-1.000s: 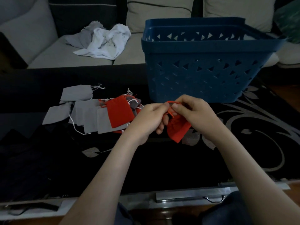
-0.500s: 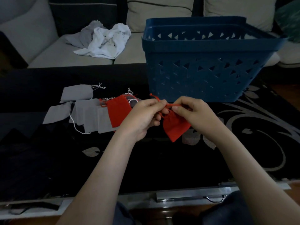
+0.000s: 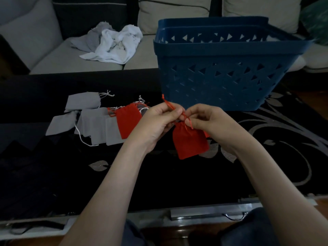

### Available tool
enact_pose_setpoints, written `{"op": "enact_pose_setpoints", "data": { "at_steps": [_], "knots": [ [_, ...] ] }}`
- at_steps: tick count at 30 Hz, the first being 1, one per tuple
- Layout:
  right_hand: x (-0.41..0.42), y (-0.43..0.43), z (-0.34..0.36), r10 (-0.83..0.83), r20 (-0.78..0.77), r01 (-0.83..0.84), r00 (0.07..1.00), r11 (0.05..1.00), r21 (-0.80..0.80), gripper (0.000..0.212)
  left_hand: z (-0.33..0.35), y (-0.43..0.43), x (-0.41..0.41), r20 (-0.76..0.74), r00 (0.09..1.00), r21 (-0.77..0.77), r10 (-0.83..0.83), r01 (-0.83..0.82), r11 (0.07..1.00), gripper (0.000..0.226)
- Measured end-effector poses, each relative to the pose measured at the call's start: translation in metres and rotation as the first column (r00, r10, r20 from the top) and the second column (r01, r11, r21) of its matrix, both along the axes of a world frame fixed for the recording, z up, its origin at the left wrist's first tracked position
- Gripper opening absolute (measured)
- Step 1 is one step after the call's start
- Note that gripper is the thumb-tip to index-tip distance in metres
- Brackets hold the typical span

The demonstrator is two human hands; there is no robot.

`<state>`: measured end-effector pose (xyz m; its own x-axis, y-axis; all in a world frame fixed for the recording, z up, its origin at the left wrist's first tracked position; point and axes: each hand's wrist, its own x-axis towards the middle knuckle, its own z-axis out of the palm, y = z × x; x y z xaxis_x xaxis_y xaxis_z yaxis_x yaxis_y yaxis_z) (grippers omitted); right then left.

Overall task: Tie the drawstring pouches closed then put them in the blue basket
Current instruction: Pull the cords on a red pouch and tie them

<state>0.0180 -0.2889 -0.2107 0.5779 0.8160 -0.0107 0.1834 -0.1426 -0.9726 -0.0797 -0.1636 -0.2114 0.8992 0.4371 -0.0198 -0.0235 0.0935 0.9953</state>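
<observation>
Head view: both hands are raised over the middle of the black table [image 3: 177,183], close together. The left hand [image 3: 158,121] pinches one red cord [image 3: 168,104] between thumb and fingers, and the cord's knotted end sticks up past its knuckles. The right hand [image 3: 204,119] pinches the other cord end, which trails down over the neck of the pouch [image 3: 190,142]. That red pouch hangs from the cords below the fingers with its mouth gathered, clear of the table.

The blue basket [image 3: 221,80] stands toward the table's far edge, right of the middle, just behind the hands. On the left half lie flat grey pouches [image 3: 99,125] with white strings, overlapping. A second red pouch [image 3: 127,119] rests on their right side.

Beyond the far edge, a crumpled white cloth [image 3: 113,45] sits on a sofa [image 3: 53,59].
</observation>
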Motion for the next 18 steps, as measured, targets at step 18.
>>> {"op": "enact_pose_setpoints", "data": {
  "at_steps": [18],
  "knots": [
    [-0.003, -0.001, 0.000, -0.072, -0.021, 0.069, 0.997, 0.992, -0.107, 0.017, -0.013, 0.004, 0.001, 0.001, 0.983, 0.929, 0.182, -0.068, 0.365, 0.012]
  ]
}}
